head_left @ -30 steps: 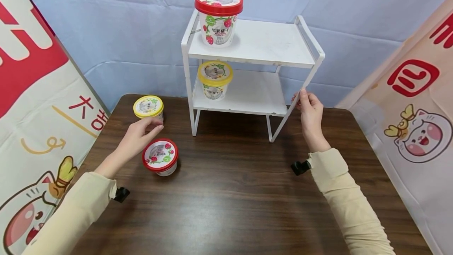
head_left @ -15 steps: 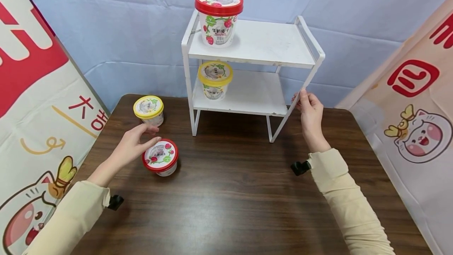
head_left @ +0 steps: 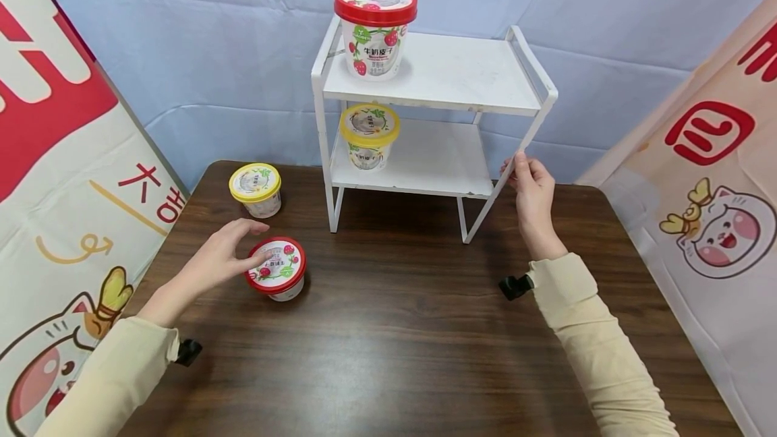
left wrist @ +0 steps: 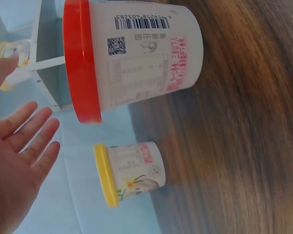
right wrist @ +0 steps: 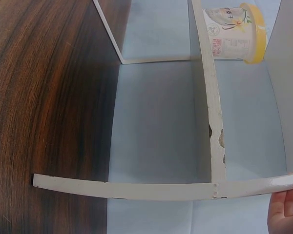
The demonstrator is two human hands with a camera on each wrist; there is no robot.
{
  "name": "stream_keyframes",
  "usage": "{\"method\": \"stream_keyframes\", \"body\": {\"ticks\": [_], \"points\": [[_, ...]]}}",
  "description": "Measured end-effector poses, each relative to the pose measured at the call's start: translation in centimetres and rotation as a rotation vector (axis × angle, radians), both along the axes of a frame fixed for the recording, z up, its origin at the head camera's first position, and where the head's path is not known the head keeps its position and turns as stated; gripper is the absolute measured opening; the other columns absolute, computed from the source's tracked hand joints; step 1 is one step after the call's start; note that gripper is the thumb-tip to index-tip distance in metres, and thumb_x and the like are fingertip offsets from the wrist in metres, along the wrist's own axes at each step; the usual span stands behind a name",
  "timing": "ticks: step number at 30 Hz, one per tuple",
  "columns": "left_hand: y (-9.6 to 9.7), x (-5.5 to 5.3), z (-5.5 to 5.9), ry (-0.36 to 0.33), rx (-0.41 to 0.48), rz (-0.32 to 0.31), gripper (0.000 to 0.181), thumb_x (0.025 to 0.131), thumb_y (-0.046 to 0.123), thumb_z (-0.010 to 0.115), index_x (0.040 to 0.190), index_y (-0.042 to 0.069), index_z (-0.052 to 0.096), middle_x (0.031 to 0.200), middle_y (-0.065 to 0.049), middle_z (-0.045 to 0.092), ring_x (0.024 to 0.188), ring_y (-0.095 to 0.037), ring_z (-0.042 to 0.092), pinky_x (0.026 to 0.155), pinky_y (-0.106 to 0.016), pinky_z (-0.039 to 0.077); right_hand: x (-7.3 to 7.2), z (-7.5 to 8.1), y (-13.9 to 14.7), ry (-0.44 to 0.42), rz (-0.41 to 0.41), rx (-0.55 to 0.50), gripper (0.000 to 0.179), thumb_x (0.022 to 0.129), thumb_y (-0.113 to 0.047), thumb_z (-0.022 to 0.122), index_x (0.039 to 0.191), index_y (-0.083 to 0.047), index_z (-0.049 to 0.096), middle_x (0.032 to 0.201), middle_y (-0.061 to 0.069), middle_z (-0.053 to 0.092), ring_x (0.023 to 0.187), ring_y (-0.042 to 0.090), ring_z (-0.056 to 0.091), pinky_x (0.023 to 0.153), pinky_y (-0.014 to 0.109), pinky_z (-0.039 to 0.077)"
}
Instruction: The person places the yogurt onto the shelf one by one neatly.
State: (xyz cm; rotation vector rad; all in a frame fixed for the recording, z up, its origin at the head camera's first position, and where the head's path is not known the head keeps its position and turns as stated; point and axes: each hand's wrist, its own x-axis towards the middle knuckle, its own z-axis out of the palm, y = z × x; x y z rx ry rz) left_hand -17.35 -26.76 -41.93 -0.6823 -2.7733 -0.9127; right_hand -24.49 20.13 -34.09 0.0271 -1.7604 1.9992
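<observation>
My left hand (head_left: 221, 255), fingers spread and thumb apart, hovers over the left side of a red-lidded tub (head_left: 280, 275) with strawberries on its lid. In the left wrist view that red-lidded tub (left wrist: 141, 58) stands beside the hand (left wrist: 24, 151), and nothing lies in the palm. A yellow-lidded tub (head_left: 257, 189) stands on the table just behind it. On the right, my right hand (head_left: 534, 194) grips the front right leg of a white two-tier shelf (head_left: 461, 73). The right wrist view shows its fingers (right wrist: 289, 200) curled at the white leg (right wrist: 136, 190).
A larger red-lidded tub (head_left: 376, 39) stands on the upper tier's left side. Below it, another yellow-lidded tub (head_left: 367, 137) sits on the lower tier. Pale cloth (head_left: 212, 52) hangs behind the brown table (head_left: 388, 329), with printed banners (head_left: 722, 174) at both sides.
My left hand has drawn back from beside the yellow-lidded tub toward the red-lidded tub, its fingers spreading. The right hand and the shelf have stayed still.
</observation>
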Motion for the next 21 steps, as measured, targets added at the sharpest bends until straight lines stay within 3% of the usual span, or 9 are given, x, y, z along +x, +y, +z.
{"method": "stream_keyframes", "body": {"ticks": [6, 11, 21], "points": [[-0.4, 0.1, -0.5, -0.017, -0.057, -0.050, 0.067, 0.068, 0.025, 0.080, 0.120, -0.001, 0.048, 0.117, -0.014, 0.052, 0.109, -0.029, 0.045, 0.091, -0.049, 0.039, -0.1, -0.1, 0.1, 0.007, 0.006, -0.001, 0.022, 0.093, -0.018, 0.052, 0.076, -0.006, 0.059, 0.075, 0.000, 0.061, 0.073, 0.011, 0.058, 0.069, 0.020, 0.048], [-0.5, 0.2, -0.9, -0.048, -0.050, -0.099, 0.082, 0.063, 0.030, 0.083, 0.127, -0.002, 0.042, 0.124, -0.016, 0.046, 0.113, -0.029, 0.042, 0.092, -0.051, 0.037, -0.1, -0.1, 0.1, 0.008, 0.003, 0.005, 0.022, 0.093, -0.018, 0.052, 0.077, -0.006, 0.059, 0.075, 0.000, 0.061, 0.073, 0.012, 0.058, 0.069, 0.020, 0.048], [-1.2, 0.5, -2.3, -0.109, -0.017, -0.116, 0.104, 0.056, 0.046, 0.084, 0.135, 0.002, 0.033, 0.134, -0.014, 0.039, 0.120, -0.027, 0.037, 0.095, -0.053, 0.035, -0.1, -0.1, 0.1, 0.006, -0.006, 0.010, 0.021, 0.093, -0.018, 0.052, 0.077, -0.006, 0.060, 0.075, -0.001, 0.061, 0.072, 0.011, 0.058, 0.070, 0.021, 0.048]]}}
